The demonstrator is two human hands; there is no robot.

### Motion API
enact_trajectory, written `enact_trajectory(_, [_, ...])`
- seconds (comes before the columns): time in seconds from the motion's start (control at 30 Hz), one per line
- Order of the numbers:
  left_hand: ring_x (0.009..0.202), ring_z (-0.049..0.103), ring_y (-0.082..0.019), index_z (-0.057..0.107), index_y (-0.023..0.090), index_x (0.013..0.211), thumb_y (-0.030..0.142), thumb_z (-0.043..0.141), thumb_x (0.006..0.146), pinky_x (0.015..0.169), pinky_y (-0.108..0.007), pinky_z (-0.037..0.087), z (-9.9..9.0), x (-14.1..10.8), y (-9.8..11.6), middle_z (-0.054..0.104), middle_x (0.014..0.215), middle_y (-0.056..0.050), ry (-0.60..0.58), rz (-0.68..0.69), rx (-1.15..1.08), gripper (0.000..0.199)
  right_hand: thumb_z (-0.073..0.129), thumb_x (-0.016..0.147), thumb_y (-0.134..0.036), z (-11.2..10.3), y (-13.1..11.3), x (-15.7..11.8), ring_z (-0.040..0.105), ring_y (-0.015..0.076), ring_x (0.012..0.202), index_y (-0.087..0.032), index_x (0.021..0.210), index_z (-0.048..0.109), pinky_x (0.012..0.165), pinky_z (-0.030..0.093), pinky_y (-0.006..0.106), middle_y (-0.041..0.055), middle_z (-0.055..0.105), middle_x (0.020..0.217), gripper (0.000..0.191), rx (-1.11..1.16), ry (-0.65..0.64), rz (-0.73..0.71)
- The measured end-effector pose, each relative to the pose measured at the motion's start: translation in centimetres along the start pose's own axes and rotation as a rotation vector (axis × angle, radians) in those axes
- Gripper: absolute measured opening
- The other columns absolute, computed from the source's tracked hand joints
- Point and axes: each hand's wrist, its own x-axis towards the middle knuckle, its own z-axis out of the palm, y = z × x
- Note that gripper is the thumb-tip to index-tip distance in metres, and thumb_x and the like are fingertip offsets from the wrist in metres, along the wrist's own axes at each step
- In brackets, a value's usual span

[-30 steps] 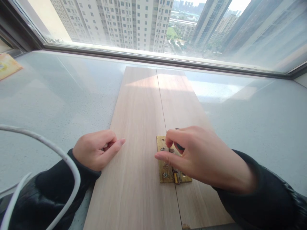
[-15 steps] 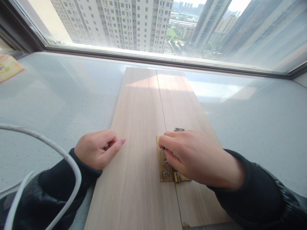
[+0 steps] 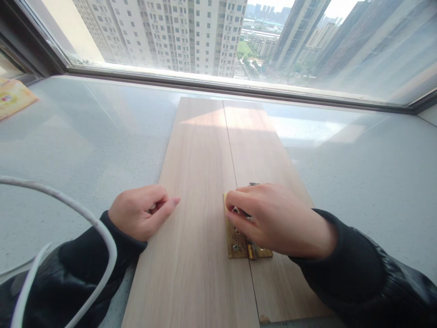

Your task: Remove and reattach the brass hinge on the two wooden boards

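Note:
A brass hinge [image 3: 235, 253] lies across the seam between two pale wood boards [image 3: 198, 150], with screws in its left leaf. My right hand [image 3: 273, 218] covers most of the right leaf. Its thumb and forefinger are closed around a small screw [image 3: 235, 210] at the upper part of the left leaf. Beyond the knuckles, loose screws [image 3: 254, 184] show on the right board, partly hidden. My left hand [image 3: 143, 212] rests curled at the left board's edge, thumb pointing right; what lies inside its fingers, if anything, is hidden.
A white cable [image 3: 102, 232] loops over my left sleeve. The boards lie on a speckled pale sill [image 3: 368, 182] beneath a dark-framed window [image 3: 239, 91]. At the far left is a yellow packet [image 3: 15, 100]. The right board has a chipped near corner [image 3: 264, 318].
My right hand and wrist have shifted slightly up and left, showing more of the hinge's lower edge. The left hand stays put.

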Motion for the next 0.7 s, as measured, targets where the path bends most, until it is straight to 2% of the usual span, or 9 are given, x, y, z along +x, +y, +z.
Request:
enact_trajectory(0.2, [0.048,0.032,-0.009,0.040,0.019,0.056,0.042,0.048,0.086,0.050,-0.025,0.028,-0.3,0.0,0.6,0.036,0.051,0.006,-0.022,-0.040,-0.007,0.038,0.043,0.080,-0.017,0.4,0.2,0.1,0.038,0.0110,0.057,-0.019,0.080,0.051,0.054,0.023,0.028,-0.0008,0.057,0.067,0.008,-0.016,0.051,-0.017])
enact_trajectory(0.37, [0.051,0.037,-0.013,0.042,0.021,0.071,0.039,0.031,0.085,0.055,-0.029,0.030,-1.3,-0.3,1.4,0.038,0.056,0.005,-0.120,-0.164,-0.005,0.026,0.046,0.075,-0.013,0.3,0.2,0.0,0.035,0.0095,0.055,-0.018,0.070,0.050,0.052,0.022,0.027,-0.0014,0.054,0.068,0.008,0.010,0.081,-0.115])
enact_trajectory(0.47, [0.052,0.038,-0.014,0.039,0.022,0.080,0.035,0.025,0.082,0.056,-0.031,0.031,-1.8,-0.5,1.9,0.040,0.060,0.005,-0.176,-0.187,-0.076,0.019,0.047,0.074,-0.012,-0.4,0.6,-0.2,0.042,0.0099,0.059,-0.018,0.070,0.054,0.054,0.028,0.026,-0.0002,0.057,0.071,0.010,0.073,0.126,-0.124])
enact_trajectory(0.57, [0.052,0.038,-0.014,0.037,0.023,0.082,0.032,0.025,0.080,0.056,-0.031,0.031,-1.9,-0.7,2.2,0.039,0.060,0.005,-0.194,-0.154,-0.117,0.015,0.050,0.076,-0.014,-1.6,1.9,-0.5,0.049,0.0107,0.060,-0.018,0.075,0.060,0.058,0.035,0.026,-0.0002,0.061,0.070,0.010,0.166,0.195,-0.050])
enact_trajectory(0.7, [0.050,0.035,-0.014,0.035,0.023,0.086,0.027,0.029,0.076,0.054,-0.030,0.026,-1.6,-0.9,2.4,0.033,0.058,0.007,-0.200,-0.024,-0.072,0.012,0.054,0.080,-0.023,-2.7,4.3,-0.9,0.050,0.0108,0.053,-0.019,0.076,0.063,0.055,0.038,0.027,-0.0013,0.061,0.062,0.010,0.238,0.195,0.194])
